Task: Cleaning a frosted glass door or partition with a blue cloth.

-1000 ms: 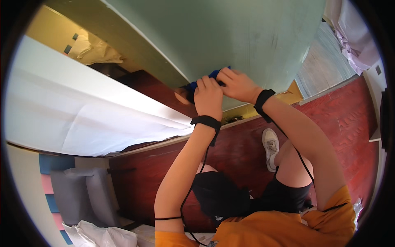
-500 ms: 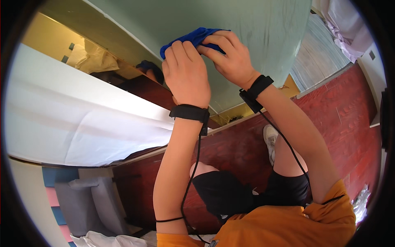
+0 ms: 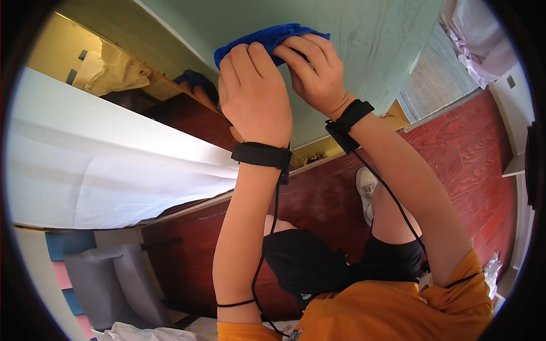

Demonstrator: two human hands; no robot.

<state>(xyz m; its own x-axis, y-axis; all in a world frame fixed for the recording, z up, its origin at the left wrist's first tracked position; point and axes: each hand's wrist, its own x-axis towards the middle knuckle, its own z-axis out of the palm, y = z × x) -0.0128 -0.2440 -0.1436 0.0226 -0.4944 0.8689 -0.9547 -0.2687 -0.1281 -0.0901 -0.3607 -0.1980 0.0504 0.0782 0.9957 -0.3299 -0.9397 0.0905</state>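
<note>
A blue cloth (image 3: pixel 285 32) is bunched along the fingertips of both hands, against a pale green upright panel (image 3: pixel 378 45) that looks smooth and faintly streaked. My left hand (image 3: pixel 253 96) lies back up, its fingers together and bent over the near left part of the cloth. Close beside it, my right hand (image 3: pixel 319 74) grips the cloth's right part with curled fingers. Both palms are hidden. Each wrist wears a black strap with a cable. Left of the panel, a mirror-like strip (image 3: pixel 165 116) reflects the cloth and part of a hand.
A white curtain-like sheet (image 3: pixel 125 165) hangs at the left. Below it stands a grey padded seat (image 3: pixel 108 284) on the dark red wood floor (image 3: pixel 455 170). Pale lilac fabric (image 3: pixel 483 34) hangs at the upper right, near a grey wood-grain surface (image 3: pixel 435 74).
Both hands have shifted slightly up in the picture with the cloth, which now looks stretched wider to either side. The surroundings have shifted slightly in view.
</note>
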